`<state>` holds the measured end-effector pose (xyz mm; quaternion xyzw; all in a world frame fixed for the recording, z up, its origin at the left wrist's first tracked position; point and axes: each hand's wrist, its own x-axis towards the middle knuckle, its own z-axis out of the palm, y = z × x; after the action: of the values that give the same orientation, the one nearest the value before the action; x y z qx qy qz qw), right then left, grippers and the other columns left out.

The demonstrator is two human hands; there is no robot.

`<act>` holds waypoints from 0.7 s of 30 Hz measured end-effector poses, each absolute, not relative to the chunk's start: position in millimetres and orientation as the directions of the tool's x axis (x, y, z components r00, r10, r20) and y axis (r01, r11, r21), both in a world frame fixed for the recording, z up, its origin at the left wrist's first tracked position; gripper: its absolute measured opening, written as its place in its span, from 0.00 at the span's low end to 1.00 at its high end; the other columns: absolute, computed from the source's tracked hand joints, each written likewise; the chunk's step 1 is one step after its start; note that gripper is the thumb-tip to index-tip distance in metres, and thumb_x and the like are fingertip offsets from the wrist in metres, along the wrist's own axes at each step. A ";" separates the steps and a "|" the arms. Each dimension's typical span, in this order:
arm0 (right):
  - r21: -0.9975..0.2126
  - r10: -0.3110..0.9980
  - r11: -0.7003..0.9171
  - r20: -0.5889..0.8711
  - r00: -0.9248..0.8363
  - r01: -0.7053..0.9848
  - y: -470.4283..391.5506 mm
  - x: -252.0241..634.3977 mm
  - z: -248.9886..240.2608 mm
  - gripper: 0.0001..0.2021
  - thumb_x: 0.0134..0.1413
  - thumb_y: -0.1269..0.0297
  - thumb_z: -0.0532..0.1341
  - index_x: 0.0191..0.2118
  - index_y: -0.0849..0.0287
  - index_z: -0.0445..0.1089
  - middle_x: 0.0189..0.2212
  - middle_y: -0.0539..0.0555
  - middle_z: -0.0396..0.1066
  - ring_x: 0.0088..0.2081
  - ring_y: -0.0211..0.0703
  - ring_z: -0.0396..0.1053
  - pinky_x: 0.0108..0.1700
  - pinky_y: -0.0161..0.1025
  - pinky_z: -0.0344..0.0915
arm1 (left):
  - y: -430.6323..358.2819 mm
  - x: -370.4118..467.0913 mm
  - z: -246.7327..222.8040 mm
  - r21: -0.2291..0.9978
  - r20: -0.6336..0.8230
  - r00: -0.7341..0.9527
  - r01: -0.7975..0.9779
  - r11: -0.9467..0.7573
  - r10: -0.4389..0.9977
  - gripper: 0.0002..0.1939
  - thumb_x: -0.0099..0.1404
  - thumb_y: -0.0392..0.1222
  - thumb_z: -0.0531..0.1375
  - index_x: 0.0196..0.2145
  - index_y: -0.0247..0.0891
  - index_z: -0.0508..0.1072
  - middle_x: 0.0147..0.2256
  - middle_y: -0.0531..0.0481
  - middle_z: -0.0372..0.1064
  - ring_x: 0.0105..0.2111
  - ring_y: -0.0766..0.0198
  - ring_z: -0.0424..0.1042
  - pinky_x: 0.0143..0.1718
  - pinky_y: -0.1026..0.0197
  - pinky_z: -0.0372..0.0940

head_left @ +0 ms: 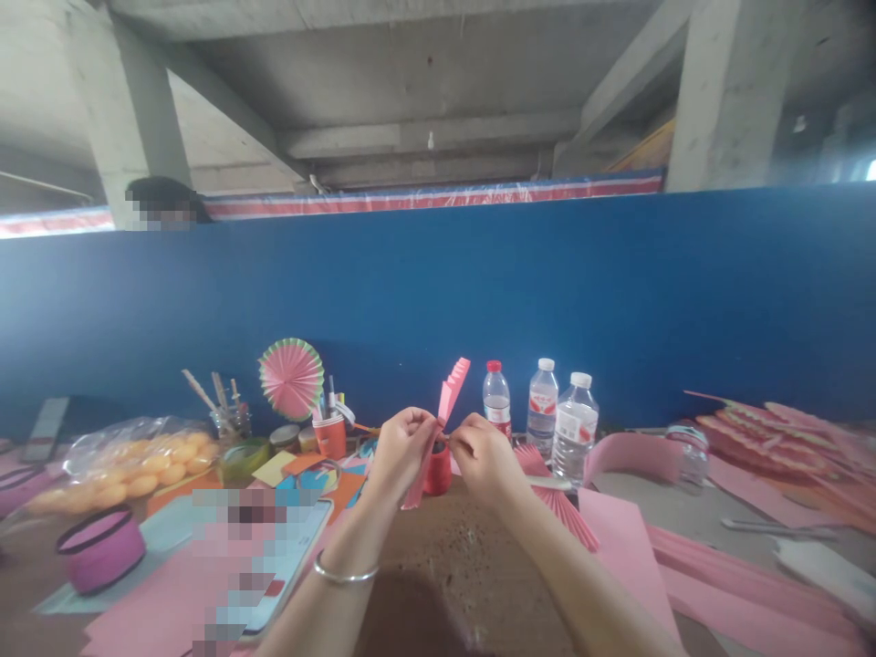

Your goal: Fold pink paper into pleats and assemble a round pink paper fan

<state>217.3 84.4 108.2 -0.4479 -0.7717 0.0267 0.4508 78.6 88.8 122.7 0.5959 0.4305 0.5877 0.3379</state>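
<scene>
My left hand [405, 449] pinches an accordion-folded pink paper [452, 391] near its middle. The paper stands upright and tilts a little to the right, and its lower end shows beneath the fingers. Close beside it, my right hand [484, 456] has its fingertips pressed together. What those fingertips hold, if anything, is too small to make out. Behind and below the hands sits a red jar or spool [436, 474], partly covered by them. Pink pleated paper fans [565, 516] lie just right of my right hand.
Three plastic bottles [577, 424] stand behind, before a blue partition [411, 301]. At left are a finished round paper fan [291, 379], an orange cup [331, 438], a bag of orange balls [157, 465] and a pink round container [101, 552]. Pink sheets [622, 557] lie right.
</scene>
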 end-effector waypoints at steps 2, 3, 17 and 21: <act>-0.584 0.770 0.572 0.624 -0.131 0.576 86.6 217.9 108.7 0.12 0.52 0.71 0.51 0.22 0.59 0.67 0.23 0.50 0.67 0.25 0.37 0.62 0.27 0.32 0.52 | 88.1 78.7 123.0 0.896 0.431 -0.054 0.148 -0.419 0.901 0.11 0.55 0.46 0.60 0.27 0.35 0.69 0.22 0.51 0.71 0.24 0.65 0.71 0.23 0.68 0.60; -0.648 0.796 0.551 0.598 -0.098 0.525 87.7 218.0 108.9 0.12 0.52 0.70 0.51 0.23 0.59 0.68 0.22 0.50 0.67 0.25 0.37 0.62 0.27 0.32 0.52 | 88.0 78.7 123.2 0.888 0.442 -0.053 0.164 -0.429 0.895 0.11 0.56 0.47 0.60 0.28 0.35 0.70 0.22 0.51 0.71 0.24 0.65 0.71 0.24 0.68 0.60; -0.926 0.948 0.316 0.318 0.024 -0.205 91.6 211.1 109.1 0.09 0.41 0.60 0.63 0.24 0.63 0.73 0.18 0.50 0.67 0.13 0.27 0.47 0.15 0.31 0.40 | 81.9 82.3 126.6 0.821 0.499 -0.002 0.321 -0.472 0.867 0.08 0.59 0.42 0.56 0.28 0.35 0.69 0.23 0.53 0.70 0.24 0.66 0.68 0.25 0.67 0.59; -0.915 0.966 0.237 0.258 -0.022 -0.327 91.5 212.9 111.7 0.07 0.39 0.63 0.63 0.22 0.62 0.68 0.11 0.43 0.57 0.12 0.26 0.43 0.15 0.30 0.38 | 83.8 80.2 128.0 0.790 0.534 0.121 0.283 -0.544 0.837 0.05 0.60 0.39 0.55 0.28 0.37 0.68 0.26 0.54 0.69 0.27 0.67 0.67 0.28 0.67 0.59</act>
<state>212.9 91.5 111.7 -0.3279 -0.4872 0.5233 0.6175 80.2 83.8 128.0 0.7014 0.3991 0.5294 0.2617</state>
